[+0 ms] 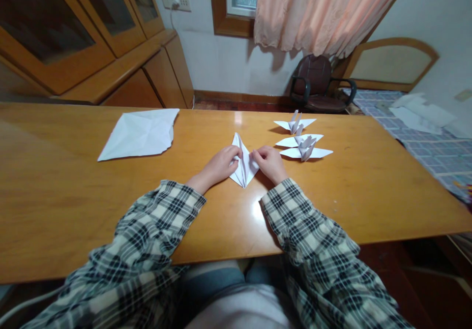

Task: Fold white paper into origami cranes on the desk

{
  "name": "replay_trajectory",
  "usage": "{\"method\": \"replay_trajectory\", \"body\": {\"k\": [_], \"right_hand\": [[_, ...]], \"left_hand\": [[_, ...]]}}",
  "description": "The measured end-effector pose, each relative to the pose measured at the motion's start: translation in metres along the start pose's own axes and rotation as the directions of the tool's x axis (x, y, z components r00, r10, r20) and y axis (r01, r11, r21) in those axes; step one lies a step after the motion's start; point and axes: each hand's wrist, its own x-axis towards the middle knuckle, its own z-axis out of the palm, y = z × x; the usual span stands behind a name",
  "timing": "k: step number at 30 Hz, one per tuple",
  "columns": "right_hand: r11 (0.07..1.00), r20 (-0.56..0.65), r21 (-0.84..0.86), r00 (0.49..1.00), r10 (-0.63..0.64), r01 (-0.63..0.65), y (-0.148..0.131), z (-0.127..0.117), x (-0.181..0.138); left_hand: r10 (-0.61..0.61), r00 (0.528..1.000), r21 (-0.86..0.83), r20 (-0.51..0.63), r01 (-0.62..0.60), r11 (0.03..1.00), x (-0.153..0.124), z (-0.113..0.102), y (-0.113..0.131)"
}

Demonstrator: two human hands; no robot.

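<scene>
A folded white paper (243,174), shaped like a narrow kite with creases down its middle, lies on the wooden table in front of me. My left hand (225,163) has its fingers closed on the paper's left side, near the central fold. On the opposite side, my right hand (270,162) pinches the right corner between thumb and forefinger. Three folded paper cranes (307,152) stand to the right of my right hand, wings spread, one behind another. Parts of the kite-shaped paper are hidden under my left fingers.
A creased, unfolded white sheet (142,132) with a ragged right edge lies at the table's left. The wooden table (354,191) has its far edge just behind the cranes. Beyond it are a brown armchair (317,83), a wooden cabinet (155,68) and a bed (416,122) with papers on it.
</scene>
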Motion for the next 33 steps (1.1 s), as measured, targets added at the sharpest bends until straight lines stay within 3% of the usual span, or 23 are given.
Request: {"method": "replay_trajectory", "body": {"k": [4,10,18,33], "right_hand": [[0.998,0.021,-0.034,0.998,-0.053,0.054,0.0014,-0.0001,0.0006],[0.994,0.028,-0.074,0.996,-0.082,0.084,0.0017,0.0006,0.0003],[0.989,0.036,-0.104,0.994,-0.105,0.109,0.0004,0.0005,-0.0008],[1.0,0.003,0.019,1.0,0.007,-0.007,0.0066,0.0032,0.0036]], "left_hand": [[-0.022,0.997,0.049,-0.068,0.025,0.998,-0.0017,-0.0015,-0.0011],[-0.008,0.999,0.106,-0.048,0.013,0.994,-0.0009,0.001,-0.0007],[-0.05,0.987,0.263,0.156,0.007,0.965,-0.0007,0.0038,0.0024],[-0.146,0.941,0.334,0.306,0.037,0.942,-0.0039,0.001,0.0056]]}}
